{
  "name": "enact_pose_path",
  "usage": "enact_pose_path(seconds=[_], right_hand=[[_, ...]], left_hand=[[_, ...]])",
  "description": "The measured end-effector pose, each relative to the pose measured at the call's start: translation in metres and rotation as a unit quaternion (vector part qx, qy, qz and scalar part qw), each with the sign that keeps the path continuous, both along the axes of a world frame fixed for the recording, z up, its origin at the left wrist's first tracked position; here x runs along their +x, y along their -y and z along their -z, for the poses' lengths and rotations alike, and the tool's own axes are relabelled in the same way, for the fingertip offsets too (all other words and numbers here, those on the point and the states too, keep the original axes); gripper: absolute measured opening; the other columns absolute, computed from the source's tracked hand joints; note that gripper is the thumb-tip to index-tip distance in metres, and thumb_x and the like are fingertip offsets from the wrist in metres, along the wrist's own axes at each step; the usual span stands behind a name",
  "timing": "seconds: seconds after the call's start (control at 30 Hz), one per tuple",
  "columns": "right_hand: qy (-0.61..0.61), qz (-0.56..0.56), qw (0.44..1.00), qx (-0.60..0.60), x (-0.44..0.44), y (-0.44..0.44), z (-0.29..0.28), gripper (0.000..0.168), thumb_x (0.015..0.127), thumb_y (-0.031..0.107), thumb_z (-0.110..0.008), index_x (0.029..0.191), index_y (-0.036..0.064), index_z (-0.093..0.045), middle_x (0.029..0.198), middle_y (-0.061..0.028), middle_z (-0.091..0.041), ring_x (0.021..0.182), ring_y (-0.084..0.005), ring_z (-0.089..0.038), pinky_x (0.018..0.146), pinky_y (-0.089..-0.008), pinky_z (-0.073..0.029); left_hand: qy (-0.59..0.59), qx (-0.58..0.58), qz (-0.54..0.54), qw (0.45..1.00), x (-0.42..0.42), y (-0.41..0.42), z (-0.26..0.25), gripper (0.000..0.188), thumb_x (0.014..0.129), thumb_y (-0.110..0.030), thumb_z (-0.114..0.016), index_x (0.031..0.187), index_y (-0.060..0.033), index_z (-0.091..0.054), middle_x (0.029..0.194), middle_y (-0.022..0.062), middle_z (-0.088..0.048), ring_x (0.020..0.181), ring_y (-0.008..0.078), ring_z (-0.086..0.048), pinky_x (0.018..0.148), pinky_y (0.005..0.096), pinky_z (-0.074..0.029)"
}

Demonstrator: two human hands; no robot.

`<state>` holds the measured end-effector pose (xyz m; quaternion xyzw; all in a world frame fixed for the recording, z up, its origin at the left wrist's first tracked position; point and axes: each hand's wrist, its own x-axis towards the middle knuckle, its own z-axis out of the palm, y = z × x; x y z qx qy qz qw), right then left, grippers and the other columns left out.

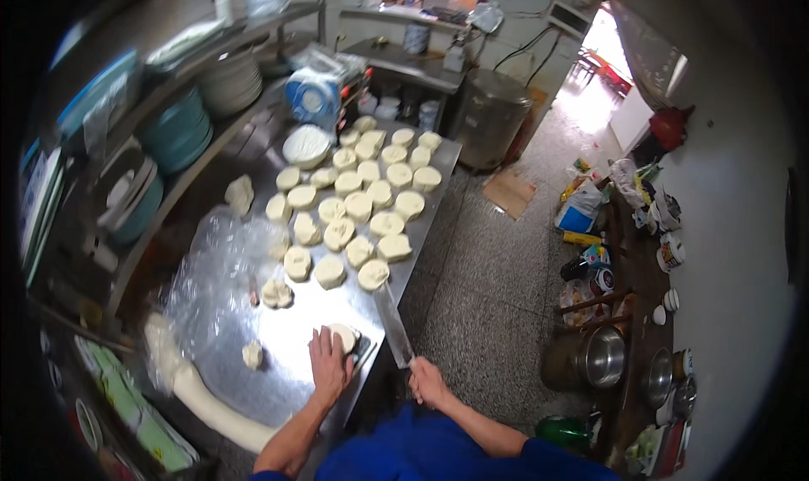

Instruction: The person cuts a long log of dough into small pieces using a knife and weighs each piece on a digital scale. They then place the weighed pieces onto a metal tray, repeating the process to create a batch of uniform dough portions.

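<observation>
My left hand (328,361) lies palm down at the front edge of the steel table (303,320), fingers extended. It is beside a round dough piece (343,338) on a small scale (363,349), partly covering both; whether it presses on the dough is unclear. My right hand (430,383) grips the handle of a long knife (393,329), its blade pointing away from me along the table edge. The blade's tip is close to another cut dough piece (373,275). A long dough roll (215,408) curves along the left near side, its far end under clear plastic sheeting (212,278).
Several dough pieces (358,206) cover the far table half, near a bowl of white flour (306,146) and a blue-and-white machine (314,96). Stacked plates (231,82) fill the left shelf. A small dough lump (252,355) sits left. A crowded wooden bench (651,310) lines the right wall.
</observation>
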<state>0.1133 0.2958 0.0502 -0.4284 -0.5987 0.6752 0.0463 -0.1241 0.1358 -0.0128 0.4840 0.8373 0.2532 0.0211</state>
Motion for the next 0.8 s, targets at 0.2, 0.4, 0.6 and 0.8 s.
enact_pose_path(seconds=[0.2,0.4,0.6,0.8], right_hand=[[-0.023,0.006,1.000,-0.014,-0.007,-0.004,-0.011,0.040,0.121,0.041,-0.043,0.098,0.009,-0.047,0.068,-0.0027,-0.050,0.049,-0.0127,-0.049,0.043,-0.0329,-0.046],[-0.013,0.016,0.999,-0.042,-0.005,-0.009,-0.006,0.039,0.120,0.043,-0.044,0.100,0.010,-0.048,0.072,-0.0023,-0.051,0.052,-0.0121,-0.049,0.044,-0.0321,-0.047],[-0.005,-0.001,0.999,-0.036,-0.006,-0.022,0.002,0.039,0.120,0.045,-0.045,0.102,0.010,-0.049,0.072,-0.0021,-0.051,0.053,-0.0115,-0.050,0.044,-0.0316,-0.048],[-0.033,-0.014,0.999,-0.033,-0.022,-0.034,0.008,0.038,0.119,0.044,-0.047,0.103,0.009,-0.051,0.070,-0.0015,-0.051,0.052,-0.0115,-0.051,0.043,-0.0323,-0.047]], left_hand=[[-0.042,-0.015,0.019,0.999,-0.011,-0.017,0.004,0.082,0.085,-0.022,-0.079,0.159,-0.0013,-0.052,0.164,0.0455,-0.033,0.142,0.0660,-0.040,0.119,0.0663,-0.040],[0.085,0.016,0.004,0.996,-0.053,-0.025,0.022,0.072,0.087,-0.016,-0.070,0.155,0.0021,-0.055,0.152,0.0393,-0.052,0.130,0.0569,-0.055,0.114,0.0608,-0.047],[0.389,0.155,-0.168,0.892,-0.104,-0.024,0.016,0.059,0.096,-0.021,-0.060,0.148,0.0035,-0.050,0.118,0.0271,-0.072,0.105,0.0346,-0.072,0.095,0.0445,-0.058],[0.362,0.222,-0.190,0.885,-0.117,-0.025,0.010,0.046,0.090,-0.019,-0.072,0.130,-0.0004,-0.060,0.109,0.0155,-0.072,0.093,0.0225,-0.069,0.084,0.0391,-0.059]])
